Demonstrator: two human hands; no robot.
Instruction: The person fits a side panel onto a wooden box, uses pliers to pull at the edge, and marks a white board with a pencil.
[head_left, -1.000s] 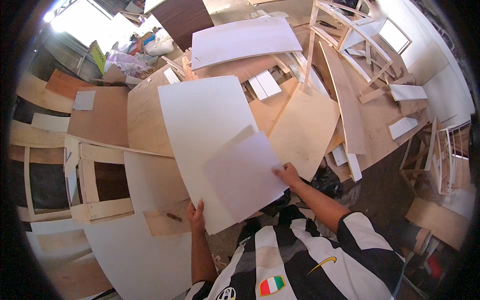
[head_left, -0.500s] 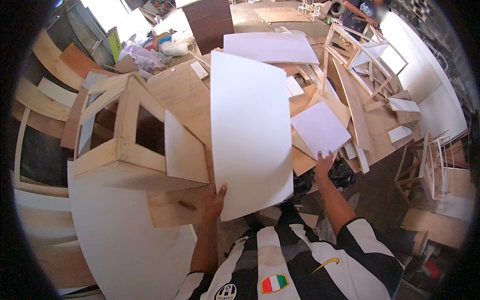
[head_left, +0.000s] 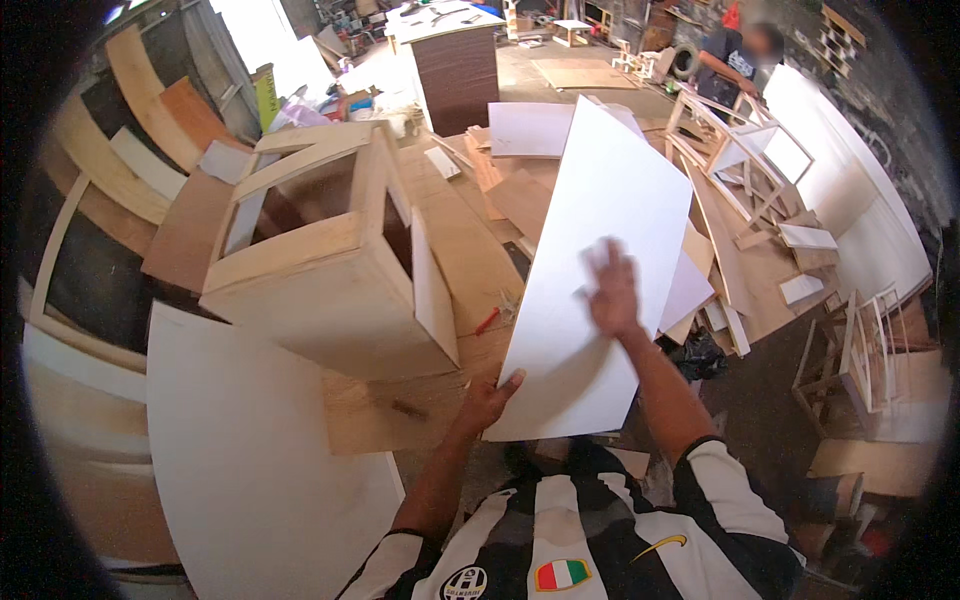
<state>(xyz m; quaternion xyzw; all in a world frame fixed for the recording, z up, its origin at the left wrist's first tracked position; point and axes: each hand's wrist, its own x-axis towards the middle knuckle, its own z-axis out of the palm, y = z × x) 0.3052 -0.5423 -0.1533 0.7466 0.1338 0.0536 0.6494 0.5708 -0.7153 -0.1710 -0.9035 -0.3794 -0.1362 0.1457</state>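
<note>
A large white board [head_left: 610, 220] leans at a slant in front of me. My left hand [head_left: 487, 400] grips its lower left edge, with the thumb on the white face. Over the middle of the same face is my right hand [head_left: 612, 290], fingers apart and blurred by motion; whether it touches the surface I cannot tell. A smaller pale square panel [head_left: 686, 292] lies partly hidden behind the board's right edge. To the left stands a wooden box frame [head_left: 330, 290] with rectangular openings, on a plywood worktop [head_left: 370, 420]. A small red-handled tool [head_left: 488, 321] lies between the frame and the board.
Another white panel [head_left: 525, 130] and wood offcuts lie behind the board. Slatted wooden frames [head_left: 740, 150] stand at the far right, near another person [head_left: 730, 65]. A large white sheet [head_left: 250, 450] leans at lower left. A dark cabinet [head_left: 457, 80] stands at the back.
My right hand has left the small square panel and is now over the large board. The board has shifted right and tilted, with my left hand still on its edge. The view has turned left.
</note>
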